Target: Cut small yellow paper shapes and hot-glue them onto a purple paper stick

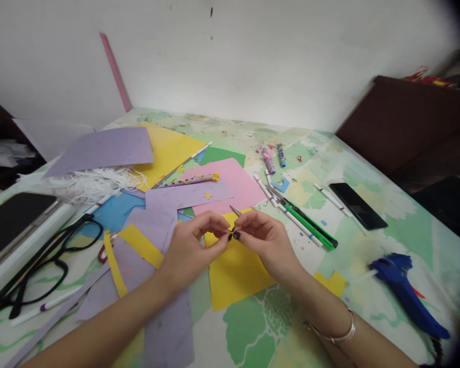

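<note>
My left hand (199, 240) and my right hand (262, 237) meet over a yellow paper sheet (237, 281), thumbs and forefingers pinched together. Between the fingertips shows a tiny yellow paper piece (232, 232); its shape is mostly hidden. Just behind my hands a pointed metal tip (235, 210) sticks out, the rest of that tool covered. Beyond it a small yellow four-petal cut-out (207, 195) lies on a purple paper strip (191, 197), near a rolled purple paper tube (193, 180) with yellow trim.
Left are eyeglasses (57, 260), a tangle of white string (95, 184) and yellow strips (115, 266). Right lie a green box cutter (310, 222), white sticks (333, 199), a phone (357, 205) and a blue glue gun (408, 294). Two small decorated rolls (268, 160) sit farther back.
</note>
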